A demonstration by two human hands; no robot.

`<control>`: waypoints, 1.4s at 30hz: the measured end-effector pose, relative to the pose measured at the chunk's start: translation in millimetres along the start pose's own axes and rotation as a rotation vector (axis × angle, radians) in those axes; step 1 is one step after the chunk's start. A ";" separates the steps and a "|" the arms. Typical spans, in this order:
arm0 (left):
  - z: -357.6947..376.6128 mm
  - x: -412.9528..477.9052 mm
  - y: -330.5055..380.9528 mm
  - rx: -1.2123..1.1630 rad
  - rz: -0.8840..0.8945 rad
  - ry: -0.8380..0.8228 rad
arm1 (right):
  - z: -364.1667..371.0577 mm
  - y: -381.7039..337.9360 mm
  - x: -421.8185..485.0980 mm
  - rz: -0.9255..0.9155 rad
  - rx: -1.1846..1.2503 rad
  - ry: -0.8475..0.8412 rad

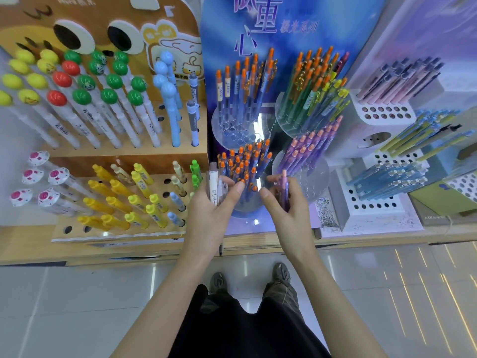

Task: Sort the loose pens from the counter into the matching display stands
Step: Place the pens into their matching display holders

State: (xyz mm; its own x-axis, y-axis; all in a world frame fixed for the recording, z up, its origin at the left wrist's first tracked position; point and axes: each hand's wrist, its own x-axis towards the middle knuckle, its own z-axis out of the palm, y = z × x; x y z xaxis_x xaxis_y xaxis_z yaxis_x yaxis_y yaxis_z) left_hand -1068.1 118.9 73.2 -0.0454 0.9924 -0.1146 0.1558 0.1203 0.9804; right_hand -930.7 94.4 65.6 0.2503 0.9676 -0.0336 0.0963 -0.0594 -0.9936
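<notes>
My left hand point(210, 215) grips a small bunch of pale pens point(214, 187), white and clear, held upright. My right hand point(286, 213) holds a purple pen with a pink top point(284, 188), also upright. Both hands hover in front of the blue display stand point(258, 218), just below its round clear holder of blue pens with orange tops point(245, 166). To the right of that holder stands a clear holder of purple pens with pink tops point(309, 148), close to my right hand.
A wooden stand point(124, 233) on the left carries yellow, green, red and blue ball-topped pens and yellow clip pens, with some open holes. White perforated stands point(374, 205) with blue and pink pens fill the right. The counter edge point(154, 254) runs below; my feet stand on a tiled floor.
</notes>
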 end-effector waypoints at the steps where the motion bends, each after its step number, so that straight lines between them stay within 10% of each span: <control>1: -2.0 -0.2 3.2 -0.082 -0.025 -0.042 | -0.4 -5.0 -0.4 -0.007 0.012 -0.001; 8: -7.5 3.3 16.2 -0.566 -0.144 -0.219 | 1.5 -35.8 -1.2 0.072 0.278 -0.089; 29: -14.6 1.9 32.9 -0.451 -0.110 -0.334 | 4.6 -48.2 1.2 0.218 0.547 -0.156; 42: -3.4 -5.5 26.5 -0.291 -0.151 -0.221 | -46.9 -42.2 13.2 -0.195 -0.244 0.358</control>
State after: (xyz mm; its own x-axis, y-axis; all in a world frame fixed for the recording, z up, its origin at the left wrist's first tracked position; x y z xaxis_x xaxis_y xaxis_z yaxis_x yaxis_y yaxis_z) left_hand -1067.0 116.5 100.4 0.1721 0.9497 -0.2616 -0.1236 0.2843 0.9507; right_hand -886.4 98.1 112.2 0.5170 0.8238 0.2326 0.3868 0.0176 -0.9220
